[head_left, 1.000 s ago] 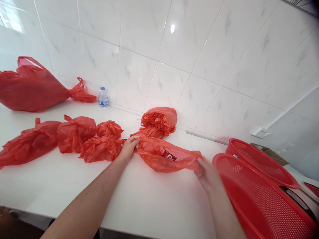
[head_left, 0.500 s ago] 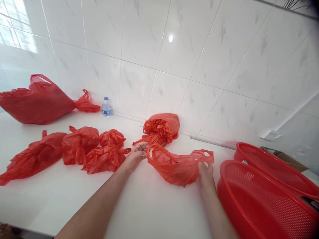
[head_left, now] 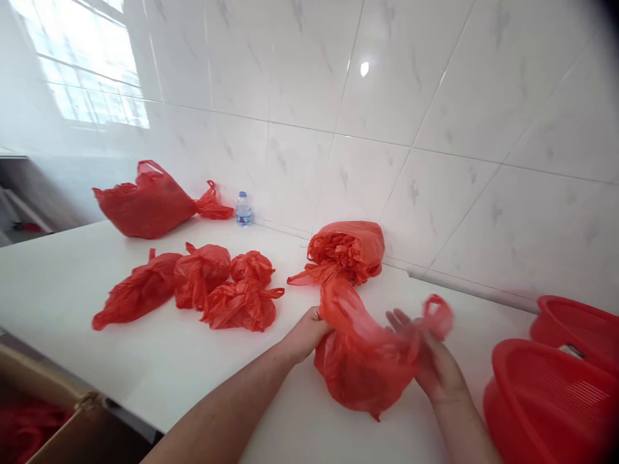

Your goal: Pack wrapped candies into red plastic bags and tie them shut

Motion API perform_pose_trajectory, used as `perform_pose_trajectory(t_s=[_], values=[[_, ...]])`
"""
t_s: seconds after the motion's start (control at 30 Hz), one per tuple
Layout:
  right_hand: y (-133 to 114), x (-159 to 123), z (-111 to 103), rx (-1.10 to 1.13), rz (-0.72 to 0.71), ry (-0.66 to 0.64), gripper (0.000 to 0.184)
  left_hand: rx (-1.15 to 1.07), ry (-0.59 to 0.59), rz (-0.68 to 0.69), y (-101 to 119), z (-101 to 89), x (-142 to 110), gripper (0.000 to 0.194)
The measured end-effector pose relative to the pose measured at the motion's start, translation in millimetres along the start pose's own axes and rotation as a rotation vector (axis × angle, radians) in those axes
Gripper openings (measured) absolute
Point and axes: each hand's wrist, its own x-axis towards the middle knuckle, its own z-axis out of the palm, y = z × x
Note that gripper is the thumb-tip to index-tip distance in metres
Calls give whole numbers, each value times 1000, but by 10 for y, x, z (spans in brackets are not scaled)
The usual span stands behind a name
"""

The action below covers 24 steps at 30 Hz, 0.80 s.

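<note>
A red plastic carrier bag (head_left: 362, 374) hangs between my hands in the foreground, with something bulky in its lower part that I cannot make out. My left hand (head_left: 309, 332) is closed on the bag's upper left edge, thumb on the plastic. At the bag's right side, my right hand (head_left: 430, 357) has its fingers stretched out and apart, partly behind the film. A handle loop (head_left: 439, 314) lies across that hand, blurred by motion. Just behind, a bundle of crumpled red bags (head_left: 348, 248) rests against the wall.
Several knotted red bags (head_left: 244, 306) lie on the left of the white table (head_left: 203, 367). Farther back are a larger red bag (head_left: 147, 206) and a small water bottle (head_left: 243, 211). Red baskets (head_left: 541, 393) stand at right. A cardboard box (head_left: 72, 438) is below the table's front edge.
The bag has come nearer and up between my hands. My left hand has closed on its edge; my right hand has turned, fingers spread. The view has swung left, showing the box.
</note>
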Motion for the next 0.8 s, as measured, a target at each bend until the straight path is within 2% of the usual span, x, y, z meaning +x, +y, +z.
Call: perform_pose_trajectory(t_s=[0.13, 0.27, 0.33, 0.47, 0.5, 0.63, 0.7, 0.8], values=[[-92, 143, 7, 234, -21, 93, 17, -402, 214, -49, 12, -98, 99, 26], [18, 155, 167, 321, 55, -57, 15, -480, 333, -137, -35, -136, 155, 24], [107, 110, 260, 269, 155, -136, 17, -469, 335, -134, -60, -133, 167, 21], [242, 9, 392, 109, 285, -201, 62, -419, 271, -99, -68, -102, 170, 18], [263, -11, 414, 70, 295, -195, 65, -405, 257, -101, -65, -91, 167, 19], [300, -79, 492, -188, 279, -215, 52, -299, 253, -105, -71, -39, 145, 20], [294, -114, 538, -292, 265, -293, 65, -221, 262, -95, -82, -6, 131, 21], [273, -174, 635, -312, 275, -423, 82, -116, 257, -69, -84, 59, 111, 25]])
